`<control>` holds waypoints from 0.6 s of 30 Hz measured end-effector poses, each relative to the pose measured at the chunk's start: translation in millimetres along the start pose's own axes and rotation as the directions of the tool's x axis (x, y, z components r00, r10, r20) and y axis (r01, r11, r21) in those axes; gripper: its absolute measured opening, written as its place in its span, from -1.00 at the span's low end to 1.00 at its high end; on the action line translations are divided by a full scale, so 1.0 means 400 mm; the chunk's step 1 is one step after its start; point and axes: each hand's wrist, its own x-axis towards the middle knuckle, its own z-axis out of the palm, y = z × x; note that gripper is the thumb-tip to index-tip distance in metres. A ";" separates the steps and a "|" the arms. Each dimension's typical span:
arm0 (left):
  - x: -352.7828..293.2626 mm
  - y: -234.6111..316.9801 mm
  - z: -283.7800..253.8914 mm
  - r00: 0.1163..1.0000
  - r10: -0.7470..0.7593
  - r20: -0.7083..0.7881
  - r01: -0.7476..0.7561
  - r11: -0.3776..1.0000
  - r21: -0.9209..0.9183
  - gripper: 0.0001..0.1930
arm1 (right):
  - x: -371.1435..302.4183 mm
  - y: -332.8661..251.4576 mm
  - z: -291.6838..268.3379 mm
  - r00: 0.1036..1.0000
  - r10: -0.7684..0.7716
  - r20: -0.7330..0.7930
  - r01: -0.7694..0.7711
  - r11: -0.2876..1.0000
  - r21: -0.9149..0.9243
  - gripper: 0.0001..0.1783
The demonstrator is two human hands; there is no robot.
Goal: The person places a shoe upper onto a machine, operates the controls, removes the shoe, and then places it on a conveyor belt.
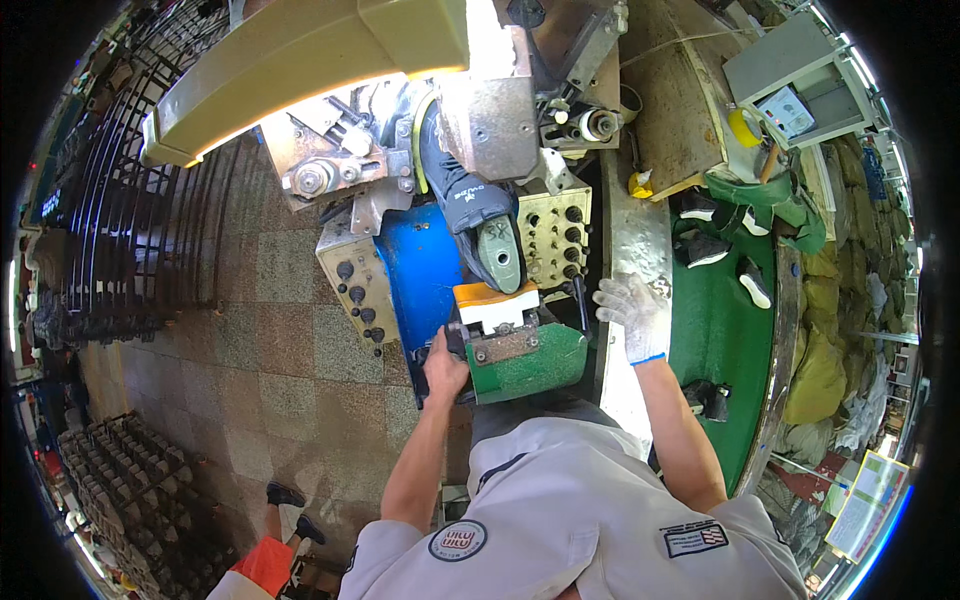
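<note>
A dark grey shoe upper [464, 190] on a green shoe last [498, 248] is set in the machine in front of me, its heel end toward me. An orange and white pad block [497, 306] stands just behind that heel, on top of a green machine housing [530, 365]. My left hand [444, 372] is bare and curls against a dark part at the housing's left side; its fingertips are partly hidden. In a white glove with a blue cuff, my right hand [632, 312] lies with fingers apart on the metal ledge, right of the machine, and holds nothing.
Control panels with black knobs [553, 238] flank the blue machine body [420, 265]. A beige machine arm [310, 70] hangs above. To the right, several shoes [755, 280] lie on a green conveyor [725, 350]. A loaded rack [120, 480] and another person's legs [275, 520] are lower left.
</note>
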 end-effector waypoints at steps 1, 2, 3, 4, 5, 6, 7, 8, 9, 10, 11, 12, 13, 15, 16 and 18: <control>0.000 0.117 -0.079 0.972 -0.185 0.144 0.177 0.982 0.067 -0.23 | 0.005 0.001 -0.017 1.000 -0.002 0.030 0.001 0.999 0.047 -0.53; -0.017 0.123 -0.112 0.965 -0.216 0.147 0.222 0.975 -0.027 -0.30 | 0.011 -0.005 -0.009 0.995 0.004 0.099 -0.013 0.996 0.087 -0.52; -0.029 0.128 -0.149 0.958 -0.241 0.156 0.260 0.959 -0.116 -0.37 | 0.014 -0.011 0.006 0.987 0.006 0.163 -0.028 0.991 0.131 -0.51; -0.049 0.139 -0.179 0.924 -0.326 0.202 0.380 0.842 -0.382 -0.53 | 0.012 -0.021 0.022 0.995 -0.014 0.100 0.017 1.000 -0.023 -0.50; -0.073 0.148 -0.221 0.902 -0.338 0.268 0.431 0.680 -0.593 -0.60 | 0.004 -0.031 0.031 0.992 -0.010 0.127 0.009 1.000 0.011 -0.50; -0.099 0.157 -0.267 0.887 -0.402 0.226 0.456 0.694 -0.557 -0.60 | 0.001 -0.039 0.033 0.989 -0.016 0.148 0.009 0.999 0.051 -0.50; -0.131 0.174 -0.320 0.867 -0.465 0.181 0.486 0.702 -0.521 -0.61 | -0.006 -0.048 0.037 0.986 -0.020 0.167 0.005 0.996 0.089 -0.50; -0.166 0.215 -0.387 0.881 -0.450 0.148 0.447 0.687 -0.573 -0.59 | -0.022 -0.058 0.045 0.975 -0.036 0.219 0.006 0.991 0.136 -0.50; -0.194 0.268 -0.451 0.896 -0.430 0.112 0.400 0.671 -0.624 -0.56 | -0.045 -0.072 0.057 0.973 -0.041 0.227 0.018 0.994 0.104 -0.48; -0.222 0.315 -0.501 0.916 -0.393 0.074 0.325 0.624 -0.710 -0.54 | -0.072 -0.086 0.078 0.967 -0.042 0.250 0.025 0.997 0.072 -0.45; -0.245 0.360 -0.542 0.935 -0.353 0.031 0.241 0.571 -0.785 -0.52 | -0.098 -0.089 0.092 0.961 -0.047 0.273 0.036 0.998 0.042 -0.42; -0.252 0.412 -0.574 0.965 -0.256 0.056 0.186 0.518 -0.835 -0.44 | -0.114 -0.084 0.102 0.941 -0.073 0.330 0.057 0.997 0.057 -0.37; -0.245 0.439 -0.574 0.979 -0.188 0.073 0.148 0.423 -0.894 -0.37 | -0.113 -0.077 0.111 0.902 -0.045 0.429 -0.015 0.991 0.134 -0.24; -0.255 0.507 -0.549 0.997 -0.040 0.068 0.075 0.213 -0.974 -0.25 | -0.160 -0.084 0.187 0.822 -0.182 0.539 0.085 0.976 0.200 -0.07; -0.257 0.511 -0.507 0.984 0.004 0.178 0.176 0.136 -0.975 -0.27 | -0.176 -0.094 0.219 0.771 -0.229 0.595 0.088 0.963 0.255 0.00; -0.246 0.544 -0.413 0.916 0.096 0.389 0.386 0.051 -0.921 -0.34 | -0.200 -0.087 0.236 0.773 -0.134 0.620 -0.198 0.877 0.438 0.01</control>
